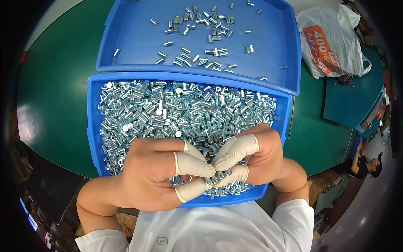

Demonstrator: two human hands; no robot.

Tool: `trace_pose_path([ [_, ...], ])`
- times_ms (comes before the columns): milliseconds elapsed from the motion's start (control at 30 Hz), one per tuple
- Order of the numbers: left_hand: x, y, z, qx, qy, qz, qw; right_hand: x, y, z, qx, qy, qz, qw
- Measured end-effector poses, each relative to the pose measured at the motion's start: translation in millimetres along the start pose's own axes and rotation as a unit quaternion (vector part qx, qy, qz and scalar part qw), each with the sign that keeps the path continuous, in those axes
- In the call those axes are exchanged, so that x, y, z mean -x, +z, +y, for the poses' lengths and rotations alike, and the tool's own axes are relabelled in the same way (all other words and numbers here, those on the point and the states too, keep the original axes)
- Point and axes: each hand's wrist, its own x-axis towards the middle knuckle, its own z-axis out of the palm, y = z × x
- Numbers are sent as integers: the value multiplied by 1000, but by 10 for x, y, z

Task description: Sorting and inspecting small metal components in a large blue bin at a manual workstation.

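My left hand [147,171] and my right hand [265,152] meet fingertip to fingertip above the near part of a full blue tray [93,130]. Pale finger cots cover the thumbs and some fingers. Pinched between the fingertips is a short row of small shiny metal sleeves [216,179], ends turned up. Both hands are closed on this row. Beneath them, the tray is heaped with many loose metal sleeves [189,105] of the same kind, lying in all directions. The fingers hide part of the held sleeves.
Behind the full tray, touching it, stands a second blue tray [138,46] with scattered sleeves on its floor. Both rest on a green table [58,96]. A white plastic bag [336,46] with an orange patch lies at the far right. Another person [369,164] is at the right edge.
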Motion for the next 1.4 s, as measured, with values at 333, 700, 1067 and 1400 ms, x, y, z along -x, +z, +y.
trace_pose_path([
  [333, -6, 3, -32, -29, 30, 5, 999, 5, -11, 35, -26, 8, -2, 1000],
  [700, -31, -8, 16, -23, -2, 13, 1000, 51, 4, 11, -19, 57, 10, 998],
  [1067, -269, -51, -90, 109, -151, 90, 978, -240, -22, -55, -49, 131, 101, 985],
  [1400, -762, -633, -299, -315, -46, 142, 937, -662, -433, 136, 173, 56, 197, 963],
])
